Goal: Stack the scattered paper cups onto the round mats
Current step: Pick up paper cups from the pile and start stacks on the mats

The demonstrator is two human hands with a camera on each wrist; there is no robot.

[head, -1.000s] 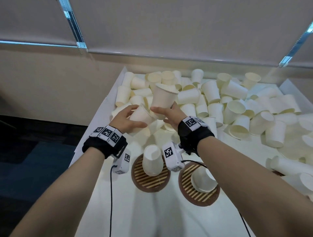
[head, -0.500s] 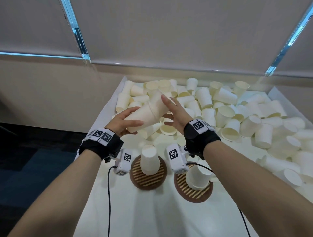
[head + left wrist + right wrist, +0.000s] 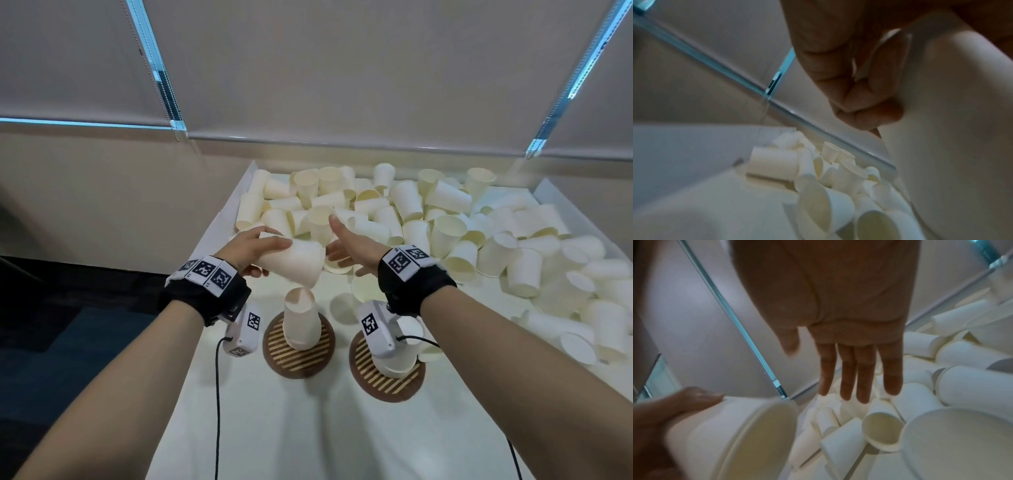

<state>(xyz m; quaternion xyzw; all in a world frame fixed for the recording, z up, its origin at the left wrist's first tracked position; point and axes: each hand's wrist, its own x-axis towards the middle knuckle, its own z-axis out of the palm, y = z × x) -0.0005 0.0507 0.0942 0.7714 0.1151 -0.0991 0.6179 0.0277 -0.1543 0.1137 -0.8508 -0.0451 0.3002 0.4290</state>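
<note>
My left hand (image 3: pixel 255 251) grips a nested pair of white paper cups (image 3: pixel 294 262) lying sideways, mouth toward lower right, just above the upside-down cup stack (image 3: pixel 301 322) on the left round mat (image 3: pixel 298 353). The wrist views show the same held cups (image 3: pixel 731 434) and my left fingers (image 3: pixel 840 68) curled round their wall (image 3: pixel 953 113). My right hand (image 3: pixel 346 243) hovers flat beside those cups with straight fingers (image 3: pixel 859 369), holding nothing. The right round mat (image 3: pixel 387 377) carries another upside-down cup (image 3: pixel 399 359), partly hidden by the wrist camera.
A dense pile of loose cups (image 3: pixel 445 226) fills the far and right part of the white table (image 3: pixel 291 428). Low white walls (image 3: pixel 236 192) edge the table. Cables (image 3: pixel 216 394) trail from both wrist cameras toward me.
The right hand let go of its cup after sliding it onto the left hand's cup. The left hand has lowered the nested pair toward the left mat's stack.
</note>
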